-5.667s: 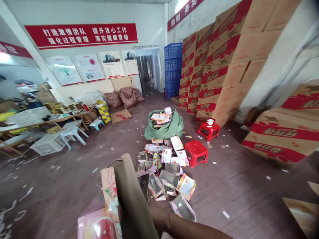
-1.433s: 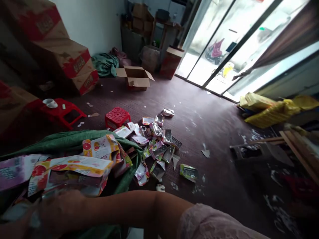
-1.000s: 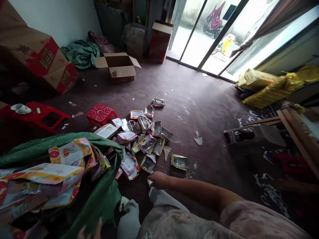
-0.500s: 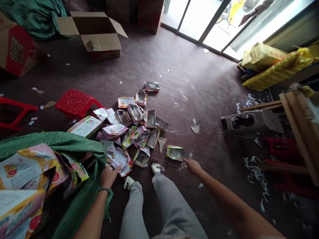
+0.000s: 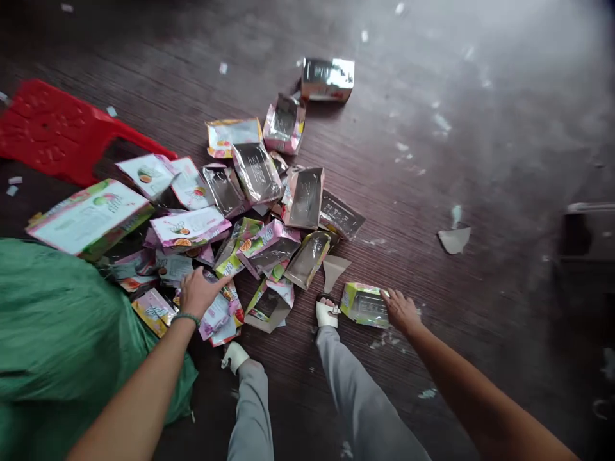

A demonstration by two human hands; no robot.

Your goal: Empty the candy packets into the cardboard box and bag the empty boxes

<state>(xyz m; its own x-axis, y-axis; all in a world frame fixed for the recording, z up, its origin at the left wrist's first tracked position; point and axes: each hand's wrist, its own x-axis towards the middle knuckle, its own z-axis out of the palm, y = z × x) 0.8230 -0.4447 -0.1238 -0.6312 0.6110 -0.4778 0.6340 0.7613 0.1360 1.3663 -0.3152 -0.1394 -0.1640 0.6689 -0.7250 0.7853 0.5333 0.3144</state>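
Observation:
My left hand (image 5: 199,296) is over the near left part of a pile of small printed cartons. Its thumb is stretched out to the right, apart from the fingers. Just below it lies a pink and white carton (image 5: 216,317). My right hand (image 5: 402,310) has its fingers, slightly spread, at the right end of a green and yellow carton (image 5: 362,304) with a clear window. That carton lies on the floor, apart from the pile. Flattened and boxy cartons overlap in the pile, among them a large white and green one (image 5: 91,218).
A green sack (image 5: 62,320) bulges at the left, near my left arm. A red plastic stool (image 5: 52,131) lies beyond it. My feet in white sandals (image 5: 327,312) stand close to the pile. Paper scraps (image 5: 454,239) are scattered on the dark floor (image 5: 432,186).
The view has dropped closer to the pile, leaving the open cardboard box and doorway out of sight. My right fingers have come onto the green and yellow carton's end. My left hand stays at the pile.

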